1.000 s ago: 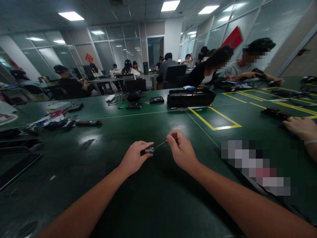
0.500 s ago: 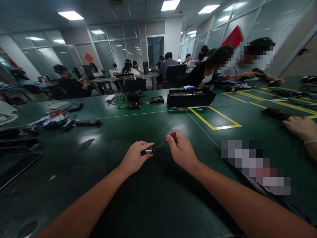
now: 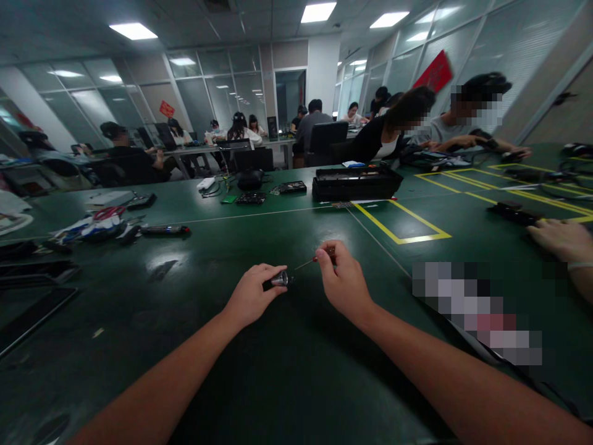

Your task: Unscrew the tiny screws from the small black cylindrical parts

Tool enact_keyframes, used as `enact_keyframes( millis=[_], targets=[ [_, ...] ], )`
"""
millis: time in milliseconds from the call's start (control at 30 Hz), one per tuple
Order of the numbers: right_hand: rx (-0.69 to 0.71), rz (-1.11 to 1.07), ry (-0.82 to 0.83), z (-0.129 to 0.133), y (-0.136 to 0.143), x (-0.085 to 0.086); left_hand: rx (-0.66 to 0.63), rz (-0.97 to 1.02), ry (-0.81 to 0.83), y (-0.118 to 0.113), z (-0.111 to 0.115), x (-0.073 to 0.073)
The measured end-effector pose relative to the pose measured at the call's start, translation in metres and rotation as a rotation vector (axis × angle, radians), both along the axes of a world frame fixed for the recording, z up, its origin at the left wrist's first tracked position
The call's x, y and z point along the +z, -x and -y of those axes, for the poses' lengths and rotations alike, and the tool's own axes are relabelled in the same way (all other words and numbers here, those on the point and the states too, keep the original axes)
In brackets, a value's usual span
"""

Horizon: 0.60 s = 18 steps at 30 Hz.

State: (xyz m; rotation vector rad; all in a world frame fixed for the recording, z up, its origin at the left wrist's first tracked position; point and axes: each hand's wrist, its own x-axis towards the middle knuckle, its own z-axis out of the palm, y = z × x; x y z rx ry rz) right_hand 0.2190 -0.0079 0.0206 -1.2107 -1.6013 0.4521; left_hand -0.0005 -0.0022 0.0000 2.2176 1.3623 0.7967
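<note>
My left hand [image 3: 249, 293] is closed on a small shiny cylindrical metal part [image 3: 280, 279], pinched between thumb and fingers with one end facing right. In my closed right hand [image 3: 343, 277] is a thin screwdriver [image 3: 304, 264]; a reddish piece of it shows at the fingers. Its shaft points left and down, and the tip is a short way off the metal part. A small dark bit shows at the part's right end, too tiny to make out. Both hands are just above the green table [image 3: 278, 377].
A black housing [image 3: 356, 183] sits ahead, left of a yellow taped outline [image 3: 424, 238]. Circuit boards [image 3: 251, 197], a dark pen-like tool [image 3: 164, 229] and a heap of gloves [image 3: 99, 225] lie leftward. Another person's hand [image 3: 563, 240] touches a black part [image 3: 516, 212] at right.
My right hand has drawn slightly up and right with the screwdriver, widening the gap between its tip and the metal part. My left hand has hardly moved.
</note>
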Motion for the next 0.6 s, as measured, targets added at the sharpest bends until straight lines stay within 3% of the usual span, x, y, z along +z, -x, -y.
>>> enact_keyframes(
  millis=[333, 600],
  targets=[
    [-0.008, -0.046, -0.023, 0.002, -0.002, 0.001, 0.135, 0.131, 0.101, 0.003, 0.002, 0.007],
    [-0.007, -0.065, -0.051, 0.003, -0.002, 0.004, 0.105, -0.109, 0.16, -0.006, 0.001, 0.027]
  ],
)
